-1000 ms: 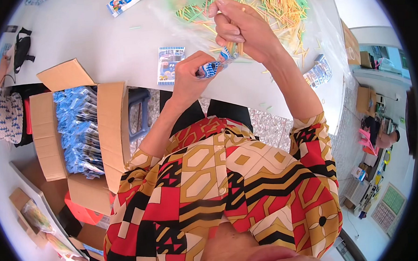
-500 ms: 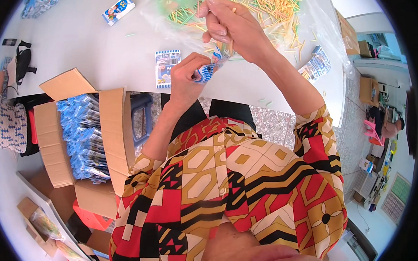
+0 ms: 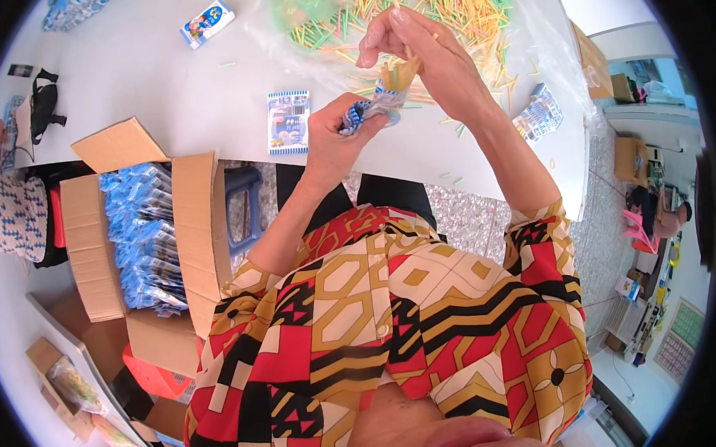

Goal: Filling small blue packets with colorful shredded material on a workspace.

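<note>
Left hand [image 3: 334, 137] grips a small blue-and-white packet [image 3: 367, 111], fingers curled tight round it, holding it up above the bench [image 3: 169, 96] edge so its mouth faces the other hand. Right hand [image 3: 422, 49] pinches a little bunch of yellow sticks [image 3: 403, 71] at the packet's top, fingertips closed. Behind lies the loose stick pile [image 3: 444, 4], cut off at the frame's top. The packet's opening is hidden by fingers.

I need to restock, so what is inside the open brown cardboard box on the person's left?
The open brown cardboard box holds upright rows of small blue-and-white plastic packets. Whatever lies beneath them, and the box's bottom, is covered.
</note>
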Demonstrator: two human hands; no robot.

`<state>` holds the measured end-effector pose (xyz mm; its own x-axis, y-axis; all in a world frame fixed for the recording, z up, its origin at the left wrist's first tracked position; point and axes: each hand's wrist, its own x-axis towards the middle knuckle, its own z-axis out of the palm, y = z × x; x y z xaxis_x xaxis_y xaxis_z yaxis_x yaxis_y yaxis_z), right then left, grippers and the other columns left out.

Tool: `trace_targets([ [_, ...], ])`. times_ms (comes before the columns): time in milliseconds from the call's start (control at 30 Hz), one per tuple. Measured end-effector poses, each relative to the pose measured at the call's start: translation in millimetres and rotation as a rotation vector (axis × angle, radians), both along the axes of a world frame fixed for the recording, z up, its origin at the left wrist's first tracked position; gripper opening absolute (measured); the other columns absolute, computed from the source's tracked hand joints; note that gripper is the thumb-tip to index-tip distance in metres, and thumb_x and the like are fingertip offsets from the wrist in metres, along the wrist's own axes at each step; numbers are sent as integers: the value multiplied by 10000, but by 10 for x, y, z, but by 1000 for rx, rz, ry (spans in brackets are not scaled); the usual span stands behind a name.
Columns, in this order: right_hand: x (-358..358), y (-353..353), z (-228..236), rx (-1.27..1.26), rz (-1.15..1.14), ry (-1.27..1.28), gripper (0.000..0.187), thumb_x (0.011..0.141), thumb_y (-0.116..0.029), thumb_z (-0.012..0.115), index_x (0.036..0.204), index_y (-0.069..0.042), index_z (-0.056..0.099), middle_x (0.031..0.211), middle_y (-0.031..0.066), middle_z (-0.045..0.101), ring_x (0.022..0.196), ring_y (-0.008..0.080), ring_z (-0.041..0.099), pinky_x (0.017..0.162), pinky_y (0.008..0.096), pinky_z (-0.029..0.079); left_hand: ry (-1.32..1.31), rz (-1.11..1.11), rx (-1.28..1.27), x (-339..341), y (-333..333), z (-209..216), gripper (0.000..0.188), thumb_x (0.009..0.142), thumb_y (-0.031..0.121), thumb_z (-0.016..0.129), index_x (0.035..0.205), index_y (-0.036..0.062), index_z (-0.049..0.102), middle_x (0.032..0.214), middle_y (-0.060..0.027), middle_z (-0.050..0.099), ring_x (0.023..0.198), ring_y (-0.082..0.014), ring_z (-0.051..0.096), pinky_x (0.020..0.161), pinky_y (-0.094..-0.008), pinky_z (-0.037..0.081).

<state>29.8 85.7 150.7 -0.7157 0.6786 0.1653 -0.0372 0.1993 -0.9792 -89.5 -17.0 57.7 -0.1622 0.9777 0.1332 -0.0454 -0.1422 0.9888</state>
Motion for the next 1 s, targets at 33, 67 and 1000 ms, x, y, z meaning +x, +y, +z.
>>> trace_targets([
  [33, 15, 5, -14, 41, 17, 0, 393, 973, -329, 270, 876, -37, 514, 824, 69, 571, 842, 147, 544, 881, 317, 399, 1, 8, 5, -6, 5, 18, 107, 755, 55, 688, 819, 2, 620, 637, 39, 495, 571, -35, 379, 507, -208, 312],
  [67, 24, 4, -31, 81, 35, 0, 401, 973, -329, 264, 879, -35, 520, 862, 77, 579, 882, 155, 546, 895, 321, 393, 2, 16, 10, -10, 6, 29, 106, 757, 55, 687, 828, 5, 625, 639, 41, 497, 573, -32, 382, 509, -206, 313],
  [1000, -21, -27, 3, 48, -25, 18, 345, 939, -311, 383, 996, -72, 624, 1251, 61, 504, 1199, 188, 411, 1041, 364, 230, 16, 1, -23, -42, 54, 134, 147, 757, 68, 689, 869, 2, 622, 695, 16, 559, 617, -33, 432, 554, -200, 361],
])
